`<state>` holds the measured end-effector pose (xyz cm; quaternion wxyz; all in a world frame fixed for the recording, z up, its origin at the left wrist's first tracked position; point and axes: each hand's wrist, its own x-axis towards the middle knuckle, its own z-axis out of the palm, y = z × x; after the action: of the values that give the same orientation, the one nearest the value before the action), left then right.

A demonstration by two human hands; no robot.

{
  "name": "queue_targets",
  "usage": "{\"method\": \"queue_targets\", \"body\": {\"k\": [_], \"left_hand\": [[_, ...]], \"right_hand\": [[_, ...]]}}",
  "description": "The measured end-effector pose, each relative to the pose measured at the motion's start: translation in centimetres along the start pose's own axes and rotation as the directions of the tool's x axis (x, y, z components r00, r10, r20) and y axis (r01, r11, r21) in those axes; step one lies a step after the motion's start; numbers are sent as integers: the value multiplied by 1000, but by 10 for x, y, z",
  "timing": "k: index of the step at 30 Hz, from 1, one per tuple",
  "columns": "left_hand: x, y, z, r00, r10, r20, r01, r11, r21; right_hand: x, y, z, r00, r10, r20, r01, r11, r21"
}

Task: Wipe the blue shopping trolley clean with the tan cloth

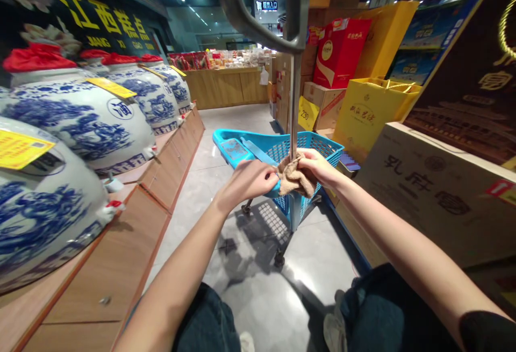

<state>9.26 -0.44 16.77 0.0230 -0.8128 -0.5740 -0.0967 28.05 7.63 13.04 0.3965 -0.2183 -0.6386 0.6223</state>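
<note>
A blue plastic shopping basket on wheels [310, 150] stands on the floor in front of my knees, with a tall grey metal handle [295, 78] rising from its near rim. My left hand [252, 180] is closed on the near blue rim of the basket. My right hand [318, 166] is closed on a crumpled brown cloth [294, 180], pressing it against the foot of the metal handle and the rim. Both hands almost touch each other at the cloth.
Big blue-and-white ceramic jars [80, 115] with red cloth lids line a wooden shelf [121, 255] at my left. Stacked cardboard cartons [439, 191], yellow bags [366, 110] and red boxes [341, 51] stand at the right. A grey tiled aisle [237, 121] runs ahead toward a wooden counter.
</note>
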Motion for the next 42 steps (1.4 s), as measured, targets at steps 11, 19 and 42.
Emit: {"method": "queue_targets", "body": {"k": [11, 19, 42], "left_hand": [[4, 1, 6, 1000, 8, 0, -8, 1000, 28], [5, 6, 3, 1000, 2, 8, -2, 999, 32], [-8, -17, -5, 991, 50, 125, -51, 999, 5]], "right_hand": [[-6, 2, -6, 1000, -25, 8, 25, 999, -27], [-6, -4, -2, 990, -86, -115, 93, 994, 56], [-14, -22, 14, 991, -132, -7, 132, 991, 32]]}}
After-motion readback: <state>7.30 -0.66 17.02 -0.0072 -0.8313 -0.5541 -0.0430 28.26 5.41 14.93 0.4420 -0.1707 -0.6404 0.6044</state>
